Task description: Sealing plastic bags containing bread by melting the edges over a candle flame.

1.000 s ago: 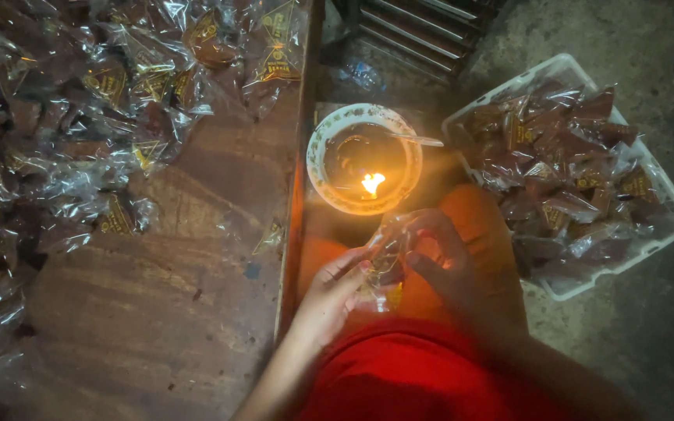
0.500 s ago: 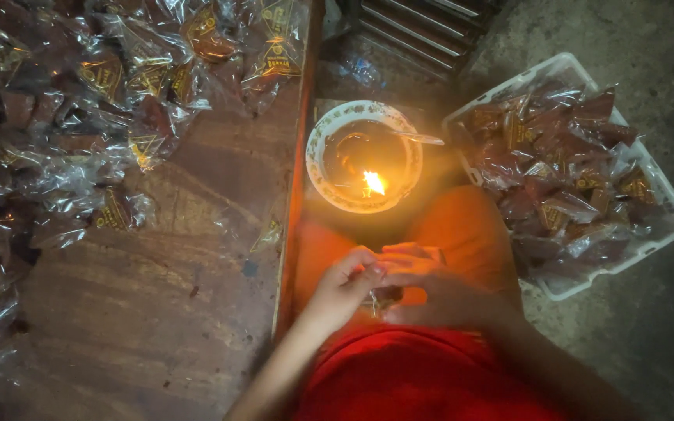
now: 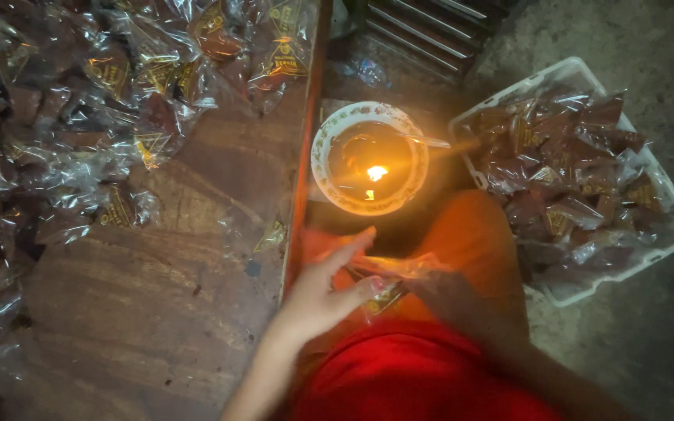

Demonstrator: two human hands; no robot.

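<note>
My left hand [image 3: 325,290] and my right hand [image 3: 450,292] hold a small clear plastic packet [image 3: 388,281] with a brown filling between them, over my lap in orange cloth. The left thumb and fingers pinch its left end; the right hand, blurred, grips the right end. Just beyond the hands a patterned bowl [image 3: 329,175] holds a small burning flame [image 3: 377,172], with a thin stick resting on its right rim.
A wooden table [image 3: 142,312] on the left carries a heap of clear packets [image 3: 79,117] along its far and left sides. A white plastic crate [image 3: 668,234] full of packets stands on the concrete floor at the right.
Both hands have lowered the packet from near the bowl's flame toward my lap. The left hand's fingers have spread along the packet.
</note>
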